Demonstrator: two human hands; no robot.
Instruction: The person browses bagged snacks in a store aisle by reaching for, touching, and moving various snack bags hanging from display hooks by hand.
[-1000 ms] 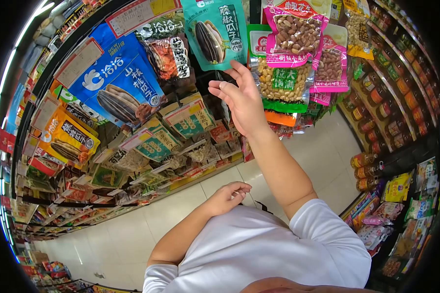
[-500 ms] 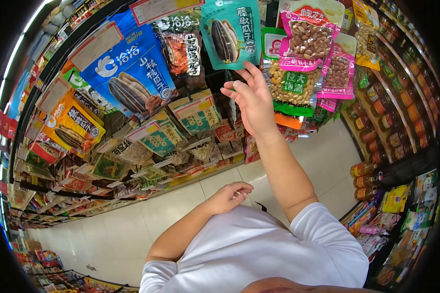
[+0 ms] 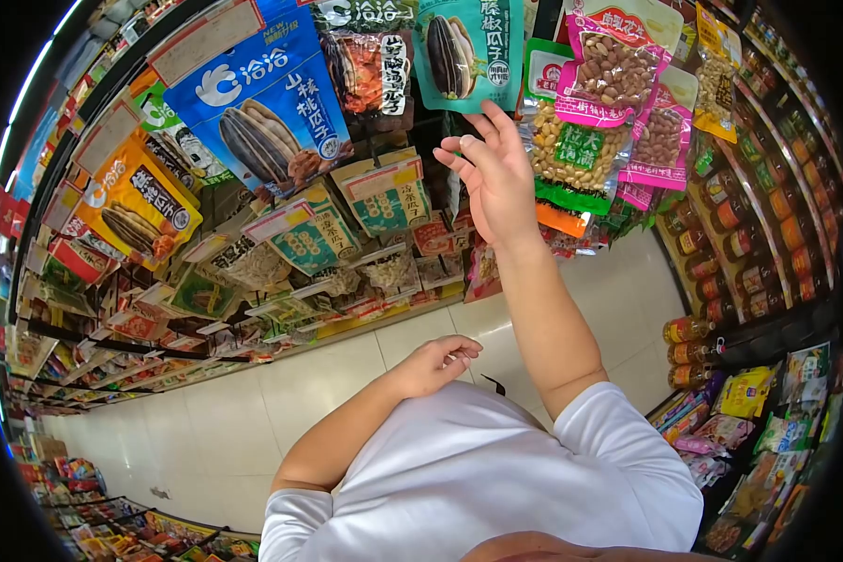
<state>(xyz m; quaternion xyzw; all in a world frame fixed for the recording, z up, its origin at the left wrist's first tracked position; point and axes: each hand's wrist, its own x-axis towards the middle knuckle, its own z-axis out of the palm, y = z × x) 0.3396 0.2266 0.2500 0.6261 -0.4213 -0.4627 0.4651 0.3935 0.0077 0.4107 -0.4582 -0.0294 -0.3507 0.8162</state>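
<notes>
My right hand (image 3: 496, 183) is raised to the snack rack with its fingers apart. Its fingertips are at the bottom edge of a teal bag of sunflower seeds (image 3: 468, 58); whether they press on it I cannot tell. Right of that hand hangs a clear bag of peanuts (image 3: 576, 155) with a green label, behind a pink bag of peanuts (image 3: 611, 70). To its left are a dark snack bag (image 3: 365, 70) and a large blue bag of sunflower seeds (image 3: 258, 108). My left hand (image 3: 436, 363) rests low before my belly, fingers loosely bent, nothing visible in it.
Lower rows hold green-and-tan bags (image 3: 384, 199) and a yellow bag (image 3: 139, 211) behind price tags. Shelves of jars (image 3: 740, 229) stand at the right, with more packets (image 3: 749, 391) below. Pale floor tiles (image 3: 318, 393) run between the shelves.
The view has shifted slightly, so the rack's bags appear higher and further right. My right hand stays at the teal bag's lower edge. My left hand's fingers are more bent.
</notes>
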